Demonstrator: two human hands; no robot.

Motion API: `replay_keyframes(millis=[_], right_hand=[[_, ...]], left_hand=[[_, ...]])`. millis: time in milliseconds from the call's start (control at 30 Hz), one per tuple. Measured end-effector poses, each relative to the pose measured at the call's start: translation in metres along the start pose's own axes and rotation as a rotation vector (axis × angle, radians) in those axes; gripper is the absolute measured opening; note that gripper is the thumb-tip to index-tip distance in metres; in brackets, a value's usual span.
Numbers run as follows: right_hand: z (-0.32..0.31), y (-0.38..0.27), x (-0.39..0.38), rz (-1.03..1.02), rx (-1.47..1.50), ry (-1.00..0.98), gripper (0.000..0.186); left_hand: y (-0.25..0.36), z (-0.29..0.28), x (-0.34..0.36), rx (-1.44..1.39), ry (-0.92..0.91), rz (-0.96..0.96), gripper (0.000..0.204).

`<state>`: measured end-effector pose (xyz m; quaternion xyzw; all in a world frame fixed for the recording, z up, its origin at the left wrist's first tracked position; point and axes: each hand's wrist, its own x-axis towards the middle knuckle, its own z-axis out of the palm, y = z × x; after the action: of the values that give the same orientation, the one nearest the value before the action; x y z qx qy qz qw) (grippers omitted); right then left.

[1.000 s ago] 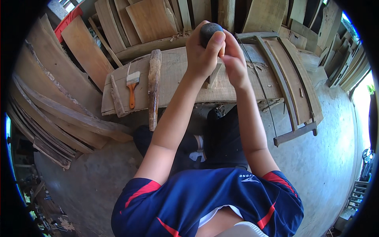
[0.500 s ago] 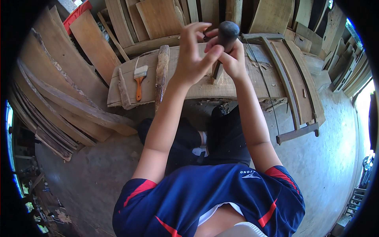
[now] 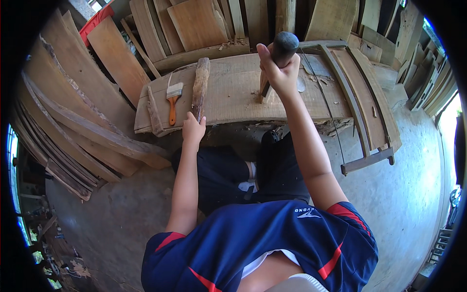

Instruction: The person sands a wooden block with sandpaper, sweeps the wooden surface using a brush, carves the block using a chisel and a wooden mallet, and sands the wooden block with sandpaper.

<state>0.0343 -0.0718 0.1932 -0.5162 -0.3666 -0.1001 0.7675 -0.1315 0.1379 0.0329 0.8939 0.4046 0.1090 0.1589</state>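
Observation:
My right hand is wrapped around the handle of a chisel, raised upright over the workbench. Its dark rounded top faces up, and part of a narrow dark blade shows below the fist. The blade's tip stands by a small pale patch of cut wood on the thick plank; whether it touches is hard to tell. To the left, the fingers of my left hand close around the near end of a rough, bark-edged wooden stick, which lies across the plank.
A paintbrush with an orange handle and a thin wood strip lie on the plank's left. A frame saw rests across its right end. Boards lean behind and at left. Concrete floor spreads around the bench.
My left hand has left the chisel and come down left to the near end of the wooden stick. My right hand keeps the chisel, slightly lower than before.

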Motion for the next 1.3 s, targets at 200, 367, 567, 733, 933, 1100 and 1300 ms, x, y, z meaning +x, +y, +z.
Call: replay_keyframes(millis=[200,367,567,733,933,1100,1300], right_hand=[[0.000,0.016,0.002,-0.088,-0.030,0.008,0.029],[0.000,0.013,0.007,0.005,-0.046,0.048,0.026],[0.009,0.010,0.011,-0.002,-0.084,0.066,0.022],[0.011,0.058,-0.009,0.080,-0.113,0.081,0.023],[0.007,0.040,-0.024,0.060,-0.083,0.083,0.027],[-0.017,0.008,-0.013,0.045,0.101,0.186,0.019],[-0.066,-0.038,-0.009,-0.073,0.237,0.371,0.020]], left_hand=[[0.016,-0.065,-0.019,-0.785,-0.197,-0.054,0.035],[0.070,-0.194,-0.043,-0.883,0.006,0.276,0.029],[0.116,-0.276,-0.067,-0.481,0.106,0.658,0.032],[0.119,-0.286,-0.075,-0.047,-0.005,0.842,0.039],[0.118,-0.297,-0.080,-0.058,0.095,0.791,0.034],[0.102,-0.263,-0.068,-0.197,0.098,0.685,0.030],[0.043,-0.151,-0.026,-0.221,0.055,0.483,0.037]])
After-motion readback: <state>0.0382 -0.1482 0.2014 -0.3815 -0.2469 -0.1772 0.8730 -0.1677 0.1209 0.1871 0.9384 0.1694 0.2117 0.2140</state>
